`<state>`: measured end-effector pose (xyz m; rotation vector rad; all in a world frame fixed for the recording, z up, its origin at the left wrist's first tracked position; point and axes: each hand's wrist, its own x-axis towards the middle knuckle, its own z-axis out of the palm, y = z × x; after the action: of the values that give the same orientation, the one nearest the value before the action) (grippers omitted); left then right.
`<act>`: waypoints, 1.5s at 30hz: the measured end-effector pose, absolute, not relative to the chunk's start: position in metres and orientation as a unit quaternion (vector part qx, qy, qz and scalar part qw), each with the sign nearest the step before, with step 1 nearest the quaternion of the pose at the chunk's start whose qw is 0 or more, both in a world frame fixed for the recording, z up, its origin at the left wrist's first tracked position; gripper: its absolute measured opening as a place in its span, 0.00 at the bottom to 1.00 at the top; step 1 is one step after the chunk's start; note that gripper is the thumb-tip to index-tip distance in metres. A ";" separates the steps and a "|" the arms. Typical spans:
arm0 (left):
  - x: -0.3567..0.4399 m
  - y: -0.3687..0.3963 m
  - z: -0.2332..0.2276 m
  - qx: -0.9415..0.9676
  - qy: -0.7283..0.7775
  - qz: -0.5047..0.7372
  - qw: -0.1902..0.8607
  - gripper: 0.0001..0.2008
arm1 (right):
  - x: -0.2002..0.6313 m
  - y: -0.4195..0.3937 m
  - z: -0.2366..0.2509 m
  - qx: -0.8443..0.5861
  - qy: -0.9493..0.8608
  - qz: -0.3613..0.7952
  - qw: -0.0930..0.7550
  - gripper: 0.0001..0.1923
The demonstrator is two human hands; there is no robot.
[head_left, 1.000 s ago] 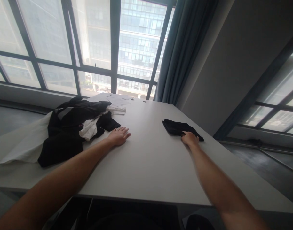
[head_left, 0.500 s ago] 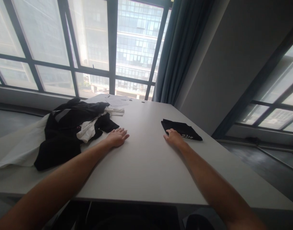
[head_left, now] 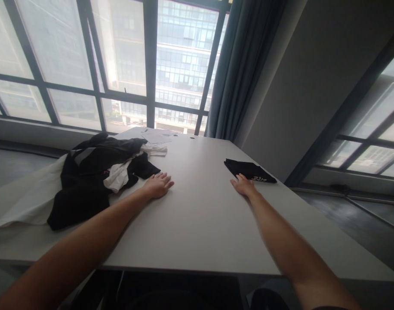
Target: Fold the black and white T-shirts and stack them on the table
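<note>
My left hand (head_left: 158,185) lies flat on the white table (head_left: 184,224), fingers spread, just right of a loose heap of black and white clothes (head_left: 87,172). A black sleeve-like end of the heap reaches close to its fingertips. At the right side of the table rests a folded black garment (head_left: 245,168) with white lettering near its front edge. My right hand (head_left: 244,186) is at that front edge, its fingertips touching the cloth and its thumb apart, not gripping it.
Papers (head_left: 156,135) lie at the far end of the table, near two dark round holes. Beyond stand large windows (head_left: 122,47) and a grey-blue curtain (head_left: 235,73). A dark object (head_left: 264,299) shows below the near edge.
The folded black garment has slid right and slightly away, with my right hand moving along with it. My left hand and the clothes heap have stayed in place.
</note>
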<state>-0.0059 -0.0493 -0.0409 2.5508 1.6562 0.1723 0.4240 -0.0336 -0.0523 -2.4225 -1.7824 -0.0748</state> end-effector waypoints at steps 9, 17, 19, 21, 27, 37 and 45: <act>-0.023 -0.053 -0.014 0.788 0.600 0.121 -0.063 0.23 | 0.429 -0.029 -0.055 -0.789 -0.604 -0.057 0.095 0.30; -0.056 -0.035 -0.013 0.677 0.729 0.078 -0.063 0.25 | 0.412 -0.037 -0.047 -0.779 -0.615 -0.062 0.107 0.24; -0.060 -0.034 -0.010 0.686 0.716 0.098 -0.085 0.23 | 0.409 -0.039 -0.045 -0.776 -0.618 -0.057 0.111 0.24; -0.070 -0.033 -0.006 0.683 0.708 0.138 -0.118 0.22 | 0.407 -0.041 -0.043 -0.775 -0.619 -0.054 0.112 0.24; -0.131 -0.021 -0.003 0.563 0.802 0.192 -0.056 0.31 | 0.406 -0.042 -0.041 -0.776 -0.622 -0.039 0.096 0.24; -0.145 -0.016 -0.001 0.584 0.789 0.189 -0.004 0.23 | 0.404 -0.044 -0.042 -0.772 -0.628 -0.031 0.089 0.24; -0.119 -0.016 0.010 0.612 0.679 0.403 0.031 0.26 | 0.391 -0.048 -0.034 -0.755 -0.642 -0.088 0.099 0.22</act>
<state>-0.1186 -0.0164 0.0103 1.8862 2.0925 1.2426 0.3907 -0.0479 -0.0338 -2.2336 -1.9005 -0.2605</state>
